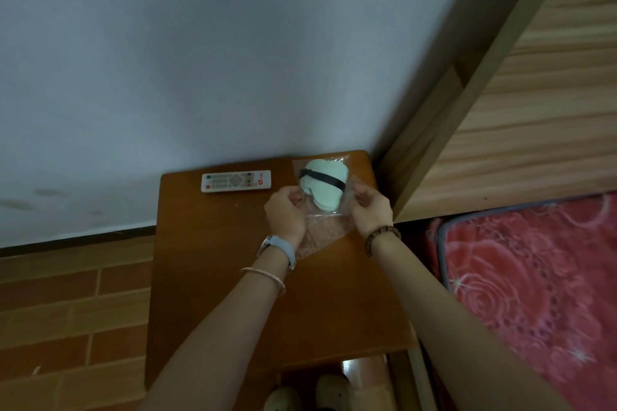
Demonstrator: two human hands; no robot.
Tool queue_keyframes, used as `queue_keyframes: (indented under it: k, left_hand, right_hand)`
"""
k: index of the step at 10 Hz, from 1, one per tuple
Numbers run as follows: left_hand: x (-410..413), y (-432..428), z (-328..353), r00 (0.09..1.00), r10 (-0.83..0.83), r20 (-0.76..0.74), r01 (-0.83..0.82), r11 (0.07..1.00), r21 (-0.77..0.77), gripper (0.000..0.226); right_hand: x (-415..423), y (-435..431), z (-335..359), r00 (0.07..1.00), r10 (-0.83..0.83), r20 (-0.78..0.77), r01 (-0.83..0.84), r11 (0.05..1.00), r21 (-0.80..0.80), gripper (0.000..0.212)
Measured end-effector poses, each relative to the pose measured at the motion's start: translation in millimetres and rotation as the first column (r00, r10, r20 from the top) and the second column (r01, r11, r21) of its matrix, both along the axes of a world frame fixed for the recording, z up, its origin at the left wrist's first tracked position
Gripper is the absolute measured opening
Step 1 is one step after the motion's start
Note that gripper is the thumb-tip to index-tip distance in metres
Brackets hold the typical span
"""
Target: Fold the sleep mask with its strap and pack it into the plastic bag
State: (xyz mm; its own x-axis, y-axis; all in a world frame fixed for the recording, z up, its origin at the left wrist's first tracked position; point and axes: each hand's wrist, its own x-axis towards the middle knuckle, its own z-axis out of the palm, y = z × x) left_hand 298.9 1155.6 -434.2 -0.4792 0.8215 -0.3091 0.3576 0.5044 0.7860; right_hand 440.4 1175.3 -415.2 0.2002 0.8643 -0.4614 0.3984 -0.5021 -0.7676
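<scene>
- Arms in from btm; L hand (285, 213) + R hand (370, 207) each pinch a side of bag (322, 232), over table (233, 277).
- Mask (325, 192) folded, strap (322, 177) across it, inside bag, far end.
- Remote (236, 181) on table, left of bag.

1. The sleep mask (325, 192) is showing pale mint green, with a black strap (324, 177) crossing it.
2. The plastic bag (320, 233) is looking clear and glossy.
3. The remote (235, 181) is showing white, with green, red and yellow buttons.
4. The surface (217, 277) is glowing warm reddish brown.
5. The wall (200, 60) is reading pale bluish grey.
6. The floor (66, 310) is showing brown tiles in a brick pattern.
7. The blanket (534, 277) is showing red with pink roses and grey edging.
8. The headboard (551, 110) is showing light streaky wood grain.
9. The watch band (289, 252) is looking pale blue-grey, and the bead bracelet (382, 233) dark brown.
</scene>
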Motion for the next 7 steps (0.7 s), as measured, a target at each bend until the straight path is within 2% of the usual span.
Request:
queue_keyframes:
  k: [2, 4, 5, 6, 7]
  left_hand:
    - [-2, -13, 27, 0.998, -0.057, -0.005, 0.057, 0.998, 0.004, 0.03]
    - [-5, -42, 101, 0.988, -0.148, -0.049, 0.15, 0.988, 0.03, 0.029]
    - [-11, -63, 150, 0.968, -0.234, -0.093, 0.237, 0.971, 0.028, 0.026]
    - [-17, -86, 203, 0.919, -0.358, -0.165, 0.367, 0.93, 0.028, 0.023]
    - [-20, -105, 258, 0.876, -0.407, -0.257, 0.432, 0.901, 0.044, 0.023]
  right_hand:
    - [1, -13, 25, 0.999, 0.025, 0.032, -0.025, 1.0, -0.012, 0.043]
    - [2, -41, 93, 0.999, 0.022, 0.041, -0.024, 0.998, 0.064, 0.031]
    - [7, -61, 146, 0.991, 0.096, 0.089, -0.104, 0.99, 0.094, 0.03]
    - [17, -82, 204, 0.953, 0.222, 0.206, -0.253, 0.958, 0.138, 0.031]
    - [27, -98, 256, 0.905, 0.271, 0.327, -0.346, 0.918, 0.197, 0.03]
